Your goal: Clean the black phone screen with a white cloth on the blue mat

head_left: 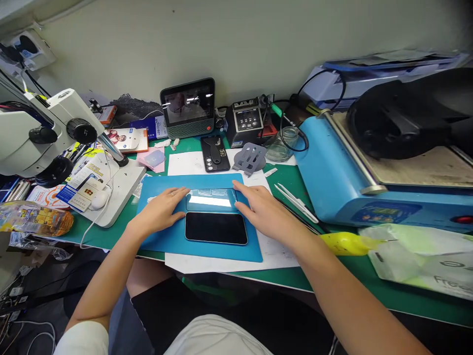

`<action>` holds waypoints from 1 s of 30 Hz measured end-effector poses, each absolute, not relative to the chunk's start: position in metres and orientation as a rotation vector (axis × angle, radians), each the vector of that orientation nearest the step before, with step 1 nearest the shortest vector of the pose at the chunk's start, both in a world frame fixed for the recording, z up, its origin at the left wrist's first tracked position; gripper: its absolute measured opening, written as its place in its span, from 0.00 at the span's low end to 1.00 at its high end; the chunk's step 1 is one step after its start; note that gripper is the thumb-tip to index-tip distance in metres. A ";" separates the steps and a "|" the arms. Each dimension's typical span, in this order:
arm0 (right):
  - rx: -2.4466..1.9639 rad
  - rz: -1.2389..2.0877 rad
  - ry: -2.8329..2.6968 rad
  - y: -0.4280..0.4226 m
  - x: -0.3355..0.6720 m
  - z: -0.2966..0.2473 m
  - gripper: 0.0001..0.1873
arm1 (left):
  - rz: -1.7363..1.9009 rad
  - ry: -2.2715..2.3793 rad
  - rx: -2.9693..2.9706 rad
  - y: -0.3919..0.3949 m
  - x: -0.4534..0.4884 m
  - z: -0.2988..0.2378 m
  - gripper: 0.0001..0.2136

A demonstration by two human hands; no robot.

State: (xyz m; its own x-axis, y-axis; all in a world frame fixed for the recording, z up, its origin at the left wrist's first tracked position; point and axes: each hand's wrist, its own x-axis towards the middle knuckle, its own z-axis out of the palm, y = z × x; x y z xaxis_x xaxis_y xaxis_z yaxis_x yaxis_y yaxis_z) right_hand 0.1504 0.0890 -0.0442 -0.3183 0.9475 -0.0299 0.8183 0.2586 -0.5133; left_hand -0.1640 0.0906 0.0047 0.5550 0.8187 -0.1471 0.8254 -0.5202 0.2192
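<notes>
A clear glass screen protector [211, 201] with a dark outline and a bright reflection is spread between my two hands over the blue mat [162, 244]. My left hand [161, 211] holds its left end, with forefinger and thumb near the two corners. At the right end, my right hand [256, 209] holds it the same way. Just below the glass, nearer to me, a phone [216, 228] lies flat with its dark screen up. Whether the glass rests on the mat or is slightly raised, I cannot tell.
Tweezers [295, 203] and a yellow bottle [347, 243] lie by my right forearm. A blue machine [325, 172] stands at right, a microscope [70, 123] at left. Behind the mat are a black phone case [215, 154], grey bracket [250, 159], glass jar [283, 144] and smart display [188, 107].
</notes>
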 end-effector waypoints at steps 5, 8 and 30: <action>-1.555 0.703 -2.337 0.097 0.154 -0.050 0.39 | 0.021 1.357 2.447 0.095 -0.166 0.000 0.32; -1.506 0.715 -2.398 0.107 0.155 -0.049 0.42 | -0.004 1.332 2.437 0.097 -0.164 0.001 0.33; -1.335 0.682 -2.518 0.118 0.142 -0.028 0.32 | 0.063 1.258 2.588 0.114 -0.164 -0.010 0.35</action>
State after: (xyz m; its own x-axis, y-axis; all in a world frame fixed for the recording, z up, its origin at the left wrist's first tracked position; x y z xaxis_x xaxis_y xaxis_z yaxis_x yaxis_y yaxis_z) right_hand 0.1423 0.1185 -0.0279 -0.5675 0.8229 -0.0292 0.7253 0.4827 -0.4909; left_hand -0.1637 0.1141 -0.0098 0.6234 0.7783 -0.0752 0.7670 -0.5900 0.2524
